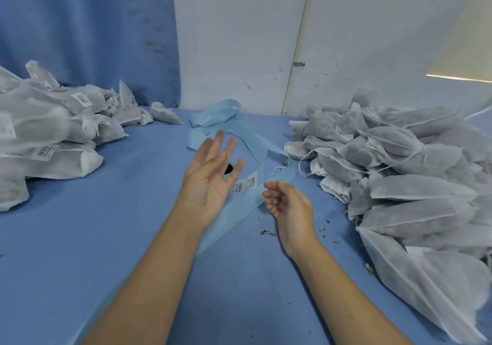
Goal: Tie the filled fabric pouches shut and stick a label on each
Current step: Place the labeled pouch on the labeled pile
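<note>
Hovering above the label strip [245, 183], both hands are holding nothing: the left hand [210, 182] splayed, the right hand [290, 206] loosely curled. Plain pouches [399, 171] are lying piled at right, labelled pouches [53, 131] at left

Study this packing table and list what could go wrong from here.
1. The label strip lies looped and twisted, so pulling it may snag it or crease a label.
2. Loose drawstrings trail from the right-hand pile, so lifting one pouch could drag others along.
3. Crumbs lie on the table and could foul a label's adhesive.
</note>
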`<action>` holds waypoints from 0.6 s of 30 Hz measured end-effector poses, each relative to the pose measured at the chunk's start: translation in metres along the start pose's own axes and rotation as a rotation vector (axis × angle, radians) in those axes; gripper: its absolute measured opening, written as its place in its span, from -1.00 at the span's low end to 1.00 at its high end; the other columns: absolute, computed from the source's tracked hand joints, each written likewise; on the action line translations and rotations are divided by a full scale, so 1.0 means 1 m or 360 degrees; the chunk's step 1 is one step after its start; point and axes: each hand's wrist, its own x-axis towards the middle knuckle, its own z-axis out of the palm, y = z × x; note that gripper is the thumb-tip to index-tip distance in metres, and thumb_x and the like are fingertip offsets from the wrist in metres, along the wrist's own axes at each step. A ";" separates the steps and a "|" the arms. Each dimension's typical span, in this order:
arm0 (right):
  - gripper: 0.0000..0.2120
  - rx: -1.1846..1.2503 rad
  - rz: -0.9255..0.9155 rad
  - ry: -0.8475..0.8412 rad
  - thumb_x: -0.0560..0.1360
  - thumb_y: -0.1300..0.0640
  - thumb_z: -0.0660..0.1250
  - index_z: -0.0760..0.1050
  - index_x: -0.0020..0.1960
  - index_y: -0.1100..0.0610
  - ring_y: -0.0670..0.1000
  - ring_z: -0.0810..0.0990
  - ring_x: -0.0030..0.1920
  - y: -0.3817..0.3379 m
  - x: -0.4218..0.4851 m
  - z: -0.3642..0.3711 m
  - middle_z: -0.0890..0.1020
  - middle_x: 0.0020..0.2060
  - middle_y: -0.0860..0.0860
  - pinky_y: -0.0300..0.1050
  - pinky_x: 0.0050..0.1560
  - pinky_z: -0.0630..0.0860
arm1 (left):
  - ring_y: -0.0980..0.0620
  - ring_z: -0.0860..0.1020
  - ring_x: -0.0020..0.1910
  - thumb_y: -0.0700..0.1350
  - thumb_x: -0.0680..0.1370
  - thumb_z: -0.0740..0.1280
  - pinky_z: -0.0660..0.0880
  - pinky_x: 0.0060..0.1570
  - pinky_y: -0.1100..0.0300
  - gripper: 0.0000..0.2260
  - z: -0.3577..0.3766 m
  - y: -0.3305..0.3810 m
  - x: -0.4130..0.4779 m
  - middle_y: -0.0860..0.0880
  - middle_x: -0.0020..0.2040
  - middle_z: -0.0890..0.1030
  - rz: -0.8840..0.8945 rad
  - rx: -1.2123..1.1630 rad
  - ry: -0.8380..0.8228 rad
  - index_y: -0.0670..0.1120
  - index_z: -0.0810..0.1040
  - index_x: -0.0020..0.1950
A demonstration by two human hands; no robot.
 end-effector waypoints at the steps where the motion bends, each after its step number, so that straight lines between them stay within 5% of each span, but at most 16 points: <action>1: -0.72 0.0015 -0.0001 0.0009 0.61 0.22 0.18 0.59 -0.17 0.25 -0.09 0.50 -0.41 0.000 0.000 0.000 0.59 -0.42 0.03 -0.33 -0.33 0.47 | 0.07 0.59 0.17 -0.33 0.53 0.23 0.60 -0.01 0.15 -0.62 0.001 -0.004 -0.002 0.05 0.32 0.54 -0.0047 0.0114 -0.0026 -0.09 0.38 0.32; 7: -0.80 0.0099 -0.0011 0.0119 0.59 0.24 0.21 0.58 0.11 0.12 -0.04 0.62 -0.22 -0.003 0.005 -0.005 0.66 -0.10 0.00 -0.26 -0.21 0.54 | 0.05 0.66 -0.01 -0.20 0.59 0.24 0.53 -0.15 0.32 -0.78 0.006 -0.022 -0.007 0.02 0.07 0.68 -0.0241 0.0711 -0.0138 -0.06 0.51 0.22; 13: -0.51 0.0003 -0.0164 0.0418 0.56 0.35 0.18 0.35 0.41 -0.04 -0.03 0.59 0.02 -0.026 0.030 -0.021 0.46 0.26 0.04 -0.25 -0.11 0.52 | 0.13 0.62 -0.26 -0.23 0.59 0.22 0.47 -0.18 0.29 -0.82 0.012 -0.031 -0.005 0.02 -0.13 0.70 -0.0304 0.0855 -0.0035 -0.05 0.59 0.07; 18: -0.43 0.0026 -0.0125 0.0525 0.54 0.37 0.12 0.26 0.44 -0.11 0.00 0.55 -0.01 -0.045 0.047 -0.039 0.51 0.05 0.04 -0.27 -0.12 0.50 | 0.12 0.60 -0.31 -0.25 0.59 0.20 0.45 -0.17 0.24 -0.80 0.018 -0.037 0.000 0.02 -0.17 0.70 -0.0326 0.0845 0.0037 -0.07 0.60 0.04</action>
